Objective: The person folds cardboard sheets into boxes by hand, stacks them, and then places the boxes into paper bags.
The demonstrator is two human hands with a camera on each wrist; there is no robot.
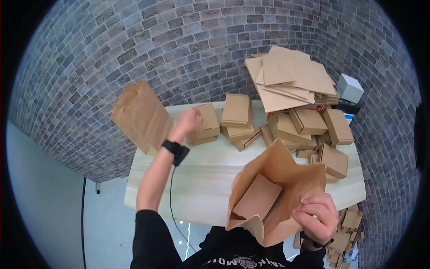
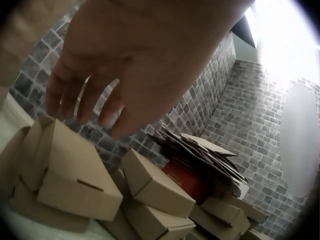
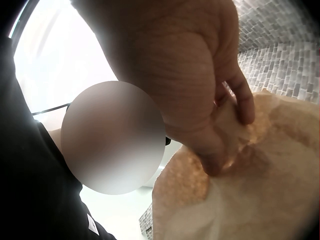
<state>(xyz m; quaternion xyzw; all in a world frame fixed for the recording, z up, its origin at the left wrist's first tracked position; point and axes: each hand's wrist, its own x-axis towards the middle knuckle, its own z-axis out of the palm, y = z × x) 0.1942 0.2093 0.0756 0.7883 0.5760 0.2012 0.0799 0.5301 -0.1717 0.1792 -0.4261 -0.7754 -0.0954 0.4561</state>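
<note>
My right hand (image 1: 317, 217) pinches the rim of a brown paper bag (image 1: 280, 159) between thumb and fingers. The bag's mouth faces up, and a flat cardboard box (image 1: 258, 197) lies inside it. In the right wrist view, the thumb and fingers grip the bag's crumpled paper (image 3: 270, 180). My left hand (image 1: 191, 120) is at the table's far left, overlapping a small cardboard box (image 1: 208, 119) in the head view. The left wrist view shows that hand (image 2: 125, 65) with loosely bent fingers and nothing in them, just above a cardboard box (image 2: 75, 170).
Another paper bag (image 1: 141, 116) stands at the table's left edge. Stacked boxes (image 1: 236, 110) sit at the back middle, with a larger pile (image 1: 309, 121) at the right. Flat cardboard sheets (image 1: 291, 74) lie above that pile. A cable (image 1: 171, 193) hangs from the left wrist's black band.
</note>
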